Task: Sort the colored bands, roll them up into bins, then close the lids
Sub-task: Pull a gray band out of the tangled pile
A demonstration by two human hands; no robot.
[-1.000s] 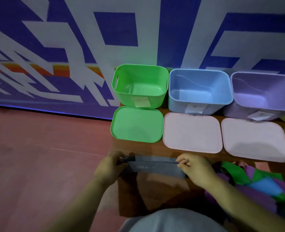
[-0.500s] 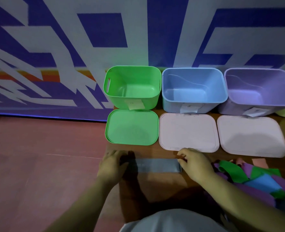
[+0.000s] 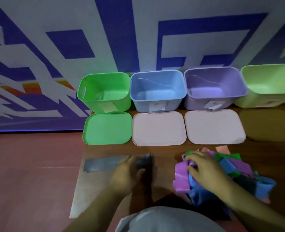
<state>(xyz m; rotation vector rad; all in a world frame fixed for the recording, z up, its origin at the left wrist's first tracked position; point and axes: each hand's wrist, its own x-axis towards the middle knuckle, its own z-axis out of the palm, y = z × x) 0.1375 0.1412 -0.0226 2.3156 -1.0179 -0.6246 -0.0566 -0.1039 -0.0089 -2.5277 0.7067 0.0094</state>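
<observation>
A grey band (image 3: pixel 101 164) lies flat along the left part of the wooden table (image 3: pixel 165 150). My left hand (image 3: pixel 130 173) rests on its right end with the fingers laid flat. To the right lies a heap of purple, blue and green bands (image 3: pixel 230 168). My right hand (image 3: pixel 203 170) is on the heap, its fingers and thumb curled round a purple band (image 3: pixel 181 176) at the heap's left side. At the back stand open bins: green (image 3: pixel 105 101), blue (image 3: pixel 156 99), purple (image 3: pixel 213 96) and light green (image 3: pixel 268 84).
Three lids lie flat in front of the bins: a green lid (image 3: pixel 107 129) and two pale pink lids (image 3: pixel 158 129), (image 3: pixel 215 128). The table's left edge runs just beside the grey band, with red floor (image 3: pixel 29 173) beyond. A patterned wall stands behind the bins.
The grey band, held stretched between both hands, now lies flat on the table. My right hand let go of it and moved right onto the heap. My left hand shifted right onto the band's right end.
</observation>
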